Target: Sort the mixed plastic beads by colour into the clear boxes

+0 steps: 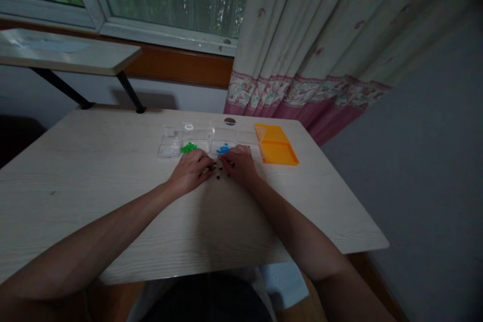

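My left hand (191, 171) rests low over the table, its fingers curled in towards small dark pieces (218, 177) scattered on the wood. Facing it, my right hand (241, 165) has thumb and fingertips drawn together above the same pieces. What either hand holds, if anything, is too small to make out. Just beyond my left hand, green pieces (189, 147) lie heaped in a clear plastic box (171, 148). Blue pieces (223, 149) sit in another clear compartment right behind my right fingertips; that hand partly covers the box there.
An orange case (279, 153) lies open to the right of the boxes. Behind them is a round dark spot (229, 121) in the tabletop (124, 161). A raised shelf (75, 55) stands at the back left, and a curtain (287, 60) hangs behind the right edge.
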Tool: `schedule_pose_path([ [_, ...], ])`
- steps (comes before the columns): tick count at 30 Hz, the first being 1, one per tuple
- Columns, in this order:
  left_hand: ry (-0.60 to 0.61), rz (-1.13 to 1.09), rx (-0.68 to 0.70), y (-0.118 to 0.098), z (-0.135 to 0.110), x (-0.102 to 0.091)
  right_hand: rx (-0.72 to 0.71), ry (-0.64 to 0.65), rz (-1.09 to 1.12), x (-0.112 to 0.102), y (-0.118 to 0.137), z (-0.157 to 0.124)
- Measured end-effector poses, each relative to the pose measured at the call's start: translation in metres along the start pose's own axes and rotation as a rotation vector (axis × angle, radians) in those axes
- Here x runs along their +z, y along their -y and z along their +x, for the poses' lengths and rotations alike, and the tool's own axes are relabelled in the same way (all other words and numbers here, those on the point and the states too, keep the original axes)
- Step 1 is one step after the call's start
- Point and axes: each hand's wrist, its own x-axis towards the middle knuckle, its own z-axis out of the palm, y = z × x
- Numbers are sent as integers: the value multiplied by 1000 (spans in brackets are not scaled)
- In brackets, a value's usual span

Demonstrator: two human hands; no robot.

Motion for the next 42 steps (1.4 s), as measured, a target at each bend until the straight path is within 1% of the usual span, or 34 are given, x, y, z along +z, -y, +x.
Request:
schedule_pose_path([
  [6, 31, -21, 10, 1, 1, 0, 5, 10, 1, -2, 1, 1],
  [12, 33, 10, 18, 3, 0, 4, 3, 15, 7, -3, 2, 1],
  [20, 54, 33, 18, 5, 1, 8, -50, 5, 7, -3, 6, 1],
  [24, 15, 17, 12, 6, 1, 9, -98, -14, 41, -2, 9, -1],
  [28, -80, -82, -13, 9, 2, 9, -203, -11, 92, -2, 10, -2],
  [31, -132, -114, -25, 10, 3, 8, -248, -14, 95, -2, 12, -3],
  [34, -141, -108, -19, 11, 3, 8, -271, -28, 67, -1, 13, -3],
  [37, -137, -107, -6, 11, 3, 9, -267, -71, 38, 1, 14, -2],
  [42, -136, -118, -1, 10, 3, 9, -279, -119, 43, 2, 15, -2],
])
